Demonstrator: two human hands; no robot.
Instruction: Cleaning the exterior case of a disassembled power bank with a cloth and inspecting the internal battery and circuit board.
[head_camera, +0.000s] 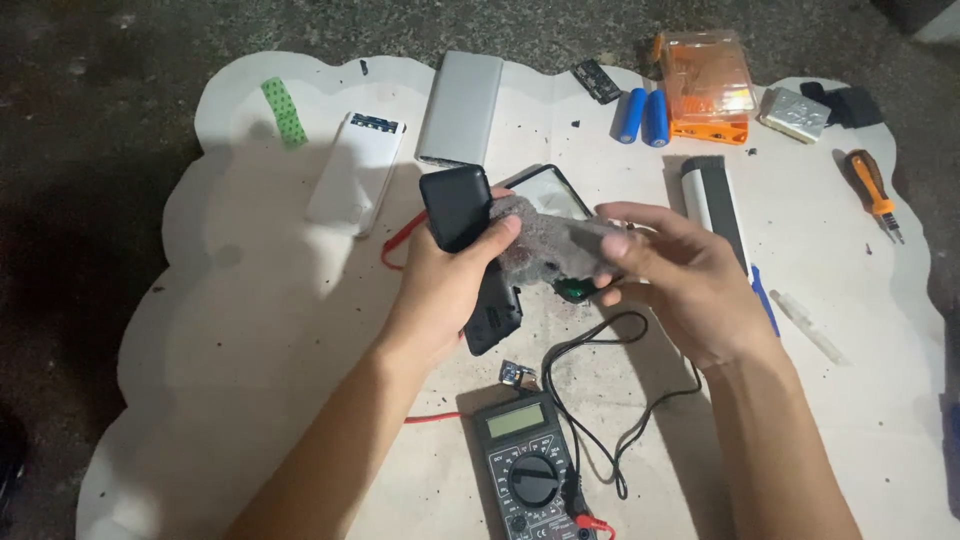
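Hands are working mid-wipe: left hand (440, 285) is clamping a black rounded plastic power-bank casing (456, 207), right hand (672, 275) pinching a grey fuzzy rag (545, 245) against it (cleaning seemingly unfinished).

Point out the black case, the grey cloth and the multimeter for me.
black case (455, 205), head view, middle of its flat face.
grey cloth (545, 250), head view, bunched middle.
multimeter (533, 480), head view, round dial.

Both forearms bare — no sleeves, no gloves; left hand (440, 285), right hand (680, 285) — no rings, no watch.
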